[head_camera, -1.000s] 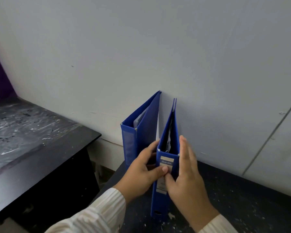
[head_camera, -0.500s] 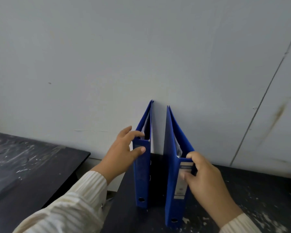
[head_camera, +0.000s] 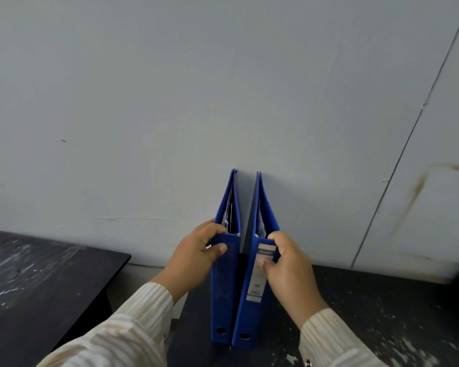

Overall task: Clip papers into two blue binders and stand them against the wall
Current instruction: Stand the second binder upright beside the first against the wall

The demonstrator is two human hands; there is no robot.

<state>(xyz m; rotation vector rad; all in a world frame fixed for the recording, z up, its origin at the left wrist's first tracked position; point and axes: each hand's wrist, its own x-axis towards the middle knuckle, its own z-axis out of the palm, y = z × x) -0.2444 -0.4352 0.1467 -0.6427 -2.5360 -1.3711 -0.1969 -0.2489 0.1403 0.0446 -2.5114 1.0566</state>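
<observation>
Cream-sleeved left hand point(head_camera: 196, 258): curled on left binder point(head_camera: 224, 300) spine top, steadying it upright.
Right hand point(head_camera: 289, 268): pinched right binder point(head_camera: 245, 313) spine, likely squaring it.
Binders: 2, side by side on black table point(head_camera: 382, 313), edges against wall point(head_camera: 223, 102).

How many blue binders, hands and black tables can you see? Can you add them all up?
Blue binders: 2, the left binder and the right binder.
Hands: 2, the left hand and the right hand, each holding a binder's top.
Black tables: 2, the left table and the right table.
Total: 6.
</observation>
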